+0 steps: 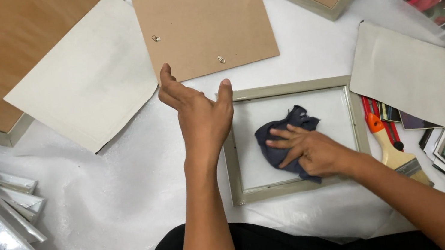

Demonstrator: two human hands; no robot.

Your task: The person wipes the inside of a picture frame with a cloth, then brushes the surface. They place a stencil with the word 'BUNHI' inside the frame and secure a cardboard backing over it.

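Right hand (pixel 313 153) presses flat, fingers spread, on a soft, limp dark cloth (pixel 282 136) over the likely fragile glass of a grey-green picture frame (pixel 232 160), best gripped by its rails, while the left hand (pixel 200 113) hovers open and empty at its ten o'clock corner.

My left hand (pixel 201 119) is raised, palm turned inward, its fingers (pixel 168 85) straight and together, thumb spread apart, forearm running straight up from below. My right hand (pixel 308 151) lies palm down, fingers (pixel 279 142) spread and pressed flat, the forearm coming in from the lower right.
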